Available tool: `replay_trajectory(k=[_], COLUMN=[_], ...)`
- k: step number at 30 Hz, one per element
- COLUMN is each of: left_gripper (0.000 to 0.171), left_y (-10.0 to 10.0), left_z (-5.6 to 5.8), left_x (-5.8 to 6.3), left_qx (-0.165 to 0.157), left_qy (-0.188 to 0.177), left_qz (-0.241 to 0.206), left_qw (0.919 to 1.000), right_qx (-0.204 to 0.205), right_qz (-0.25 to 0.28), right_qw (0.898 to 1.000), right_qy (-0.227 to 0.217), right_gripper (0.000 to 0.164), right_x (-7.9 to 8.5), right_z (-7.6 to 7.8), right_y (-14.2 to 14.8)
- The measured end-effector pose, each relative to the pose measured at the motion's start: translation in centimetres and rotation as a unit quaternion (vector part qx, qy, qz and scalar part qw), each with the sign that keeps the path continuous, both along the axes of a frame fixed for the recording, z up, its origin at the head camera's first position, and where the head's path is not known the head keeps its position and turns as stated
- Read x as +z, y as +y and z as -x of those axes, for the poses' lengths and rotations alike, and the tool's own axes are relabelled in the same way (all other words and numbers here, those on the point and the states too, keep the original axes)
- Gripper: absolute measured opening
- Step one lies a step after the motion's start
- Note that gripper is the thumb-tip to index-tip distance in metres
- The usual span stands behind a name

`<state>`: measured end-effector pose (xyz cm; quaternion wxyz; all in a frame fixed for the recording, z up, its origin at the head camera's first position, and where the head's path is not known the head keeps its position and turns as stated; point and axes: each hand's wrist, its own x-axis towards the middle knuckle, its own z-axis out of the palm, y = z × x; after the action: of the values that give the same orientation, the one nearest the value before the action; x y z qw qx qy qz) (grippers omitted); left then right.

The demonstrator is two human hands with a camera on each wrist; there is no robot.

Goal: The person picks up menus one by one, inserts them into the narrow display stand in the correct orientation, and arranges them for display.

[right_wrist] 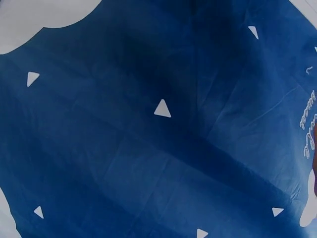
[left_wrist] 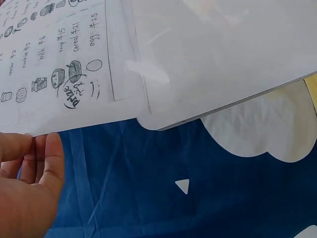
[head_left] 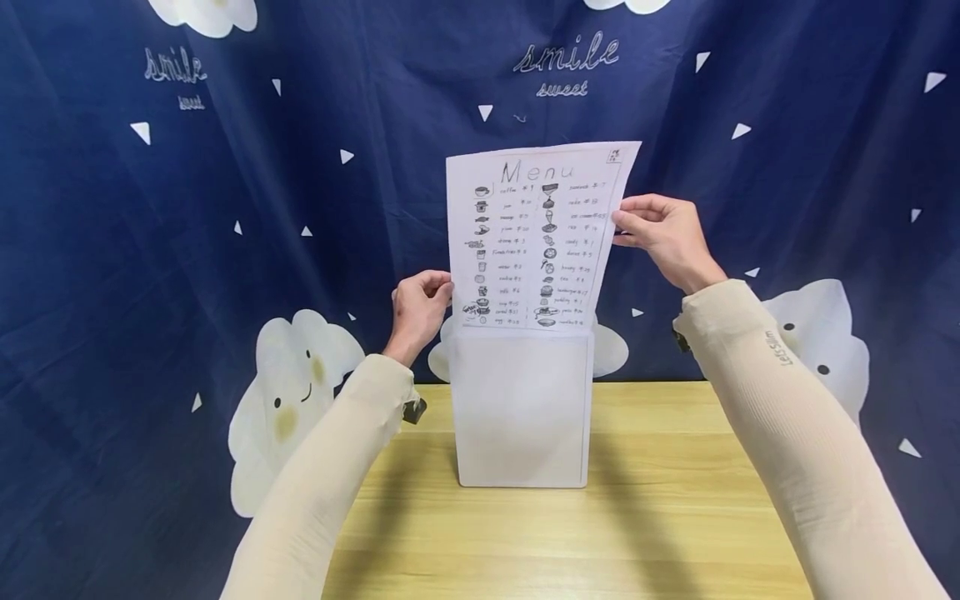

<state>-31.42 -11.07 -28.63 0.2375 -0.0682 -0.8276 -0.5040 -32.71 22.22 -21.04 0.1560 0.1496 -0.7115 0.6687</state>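
Note:
A handwritten paper menu (head_left: 517,242), with small food drawings and prices in two columns, is held up at the middle of the head view. My left hand (head_left: 422,308) pinches its lower left edge between thumb and fingers. Higher up on the opposite side, the right hand (head_left: 667,237) pinches the right edge. A blank white board (head_left: 522,408) with rounded corners stands upright on the table, and the sheet's bottom edge overlaps the board's top. In the left wrist view, the left hand (left_wrist: 29,183) grips the menu (left_wrist: 49,104) close to the board's corner (left_wrist: 153,119).
The board stands on a light wooden table (head_left: 660,483). Behind it hangs a dark blue curtain (head_left: 405,100) printed with clouds, triangles and lettering. Mostly the same curtain (right_wrist: 124,148) fills the right wrist view.

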Motion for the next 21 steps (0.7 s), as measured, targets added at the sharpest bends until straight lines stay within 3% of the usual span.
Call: replay_trajectory(k=[13,21], left_gripper=[0.014,0.014], left_y=[0.0,-0.1], left_z=[-0.1,-0.1], left_x=[-0.3,-0.3], left_qx=[0.001,-0.002], left_qy=[-0.022,-0.017], left_qz=[-0.012,-0.017], left_qw=[0.9997,0.9997], right_qx=[-0.027,-0.011], right_qz=[-0.014,0.043], right_qw=[1.0,0.999], right_qy=[-0.005,0.013], right_gripper=[0.02,0.011], right_x=[2.2,4.2], right_z=[0.0,-0.2], right_y=[-0.4,-0.6])
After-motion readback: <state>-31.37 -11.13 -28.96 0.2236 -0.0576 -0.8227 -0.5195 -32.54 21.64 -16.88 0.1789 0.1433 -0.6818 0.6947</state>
